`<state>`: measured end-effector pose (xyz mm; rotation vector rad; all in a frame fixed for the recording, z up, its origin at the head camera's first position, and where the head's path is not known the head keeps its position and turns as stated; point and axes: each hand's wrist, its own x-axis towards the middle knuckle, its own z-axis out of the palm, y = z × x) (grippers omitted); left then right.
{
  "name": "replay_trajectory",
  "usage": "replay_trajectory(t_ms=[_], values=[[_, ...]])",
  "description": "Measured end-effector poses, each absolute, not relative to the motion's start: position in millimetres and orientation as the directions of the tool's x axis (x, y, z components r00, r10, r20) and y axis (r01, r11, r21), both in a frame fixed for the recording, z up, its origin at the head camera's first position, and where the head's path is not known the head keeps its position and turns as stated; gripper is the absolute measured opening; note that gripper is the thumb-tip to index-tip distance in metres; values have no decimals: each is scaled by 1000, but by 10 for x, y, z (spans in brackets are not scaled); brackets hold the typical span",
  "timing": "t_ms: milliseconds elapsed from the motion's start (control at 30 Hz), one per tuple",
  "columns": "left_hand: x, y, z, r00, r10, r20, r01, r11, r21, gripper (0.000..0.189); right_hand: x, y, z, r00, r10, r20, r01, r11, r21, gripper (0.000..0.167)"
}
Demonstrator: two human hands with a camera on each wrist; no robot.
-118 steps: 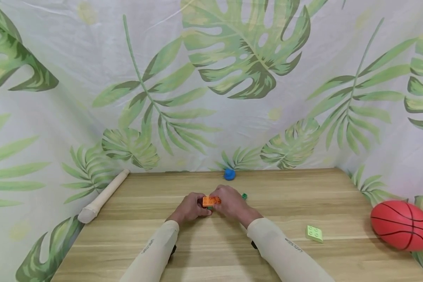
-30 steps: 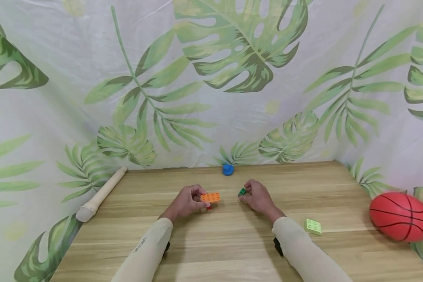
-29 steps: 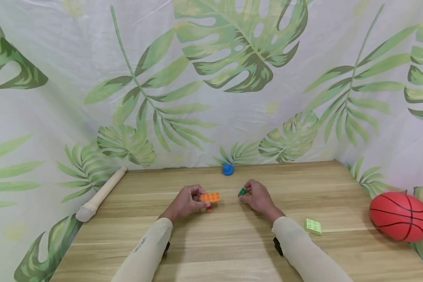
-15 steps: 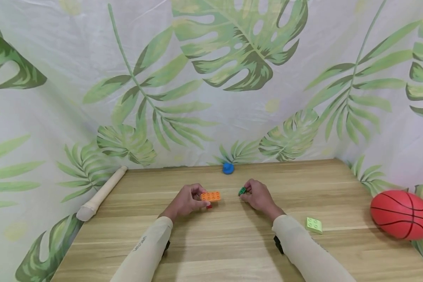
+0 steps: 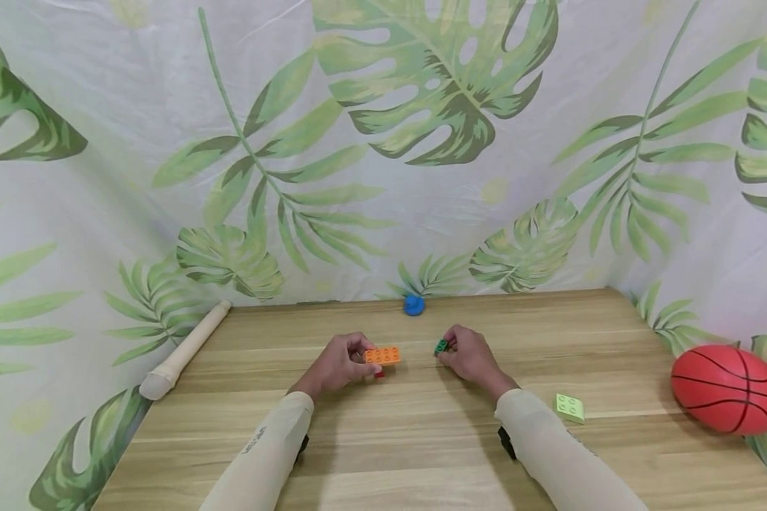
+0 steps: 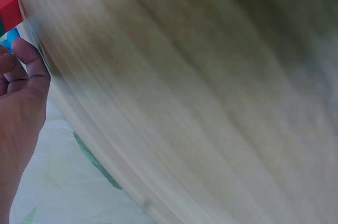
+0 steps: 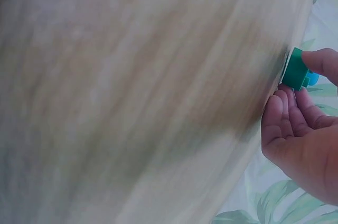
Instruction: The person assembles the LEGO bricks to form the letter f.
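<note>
My left hand (image 5: pixel 335 365) grips a small stack of toy building bricks just left of the table's middle. An orange eight-stud brick (image 5: pixel 382 355) tops it, and a red brick (image 5: pixel 379 373) shows underneath. In the left wrist view the red brick (image 6: pixel 10 10) sits at the left edge beside a sliver of green; the orange one is out of that view. To the right, my right hand (image 5: pixel 473 358) pinches a small green brick (image 5: pixel 442 346) at or just above the tabletop. The right wrist view shows this green brick (image 7: pixel 296 70) against the thumb, studs facing away.
A blue toy duck (image 5: pixel 413 305) stands at the table's back edge. Right of the right hand lies a light green four-stud brick (image 5: pixel 569 408). A red ball (image 5: pixel 731 389) sits at the far right, a pale toy microphone (image 5: pixel 185 351) along the left edge. Leaf-print cloth (image 5: pixel 434 213) hangs behind.
Earlier both hands were together at the stack. The right hand has since left it, moved right and taken hold of the green brick. Over the last half second hardly anything moves.
</note>
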<state>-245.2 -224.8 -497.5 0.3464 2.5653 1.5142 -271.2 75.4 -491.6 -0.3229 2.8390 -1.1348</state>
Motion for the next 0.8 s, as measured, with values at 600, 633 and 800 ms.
replay_trajectory(t_ms=[600, 633, 800], values=[[-2449, -2240, -4989, -964, 267, 3, 128, 451, 883, 24, -2682, 413, -4728, -927, -349, 139, -324, 556, -766, 26], [-2448, -2243, -4991, -962, 271, 6, 131, 447, 885, 25, -2684, 379, -4724, -920, -363, 149, -341, 549, -763, 26], [-2454, -2256, -4995, -954, 298, 17, 148, 421, 895, 26, -2659, 225, -4690, -879, -442, 176, -409, 512, -755, 29]])
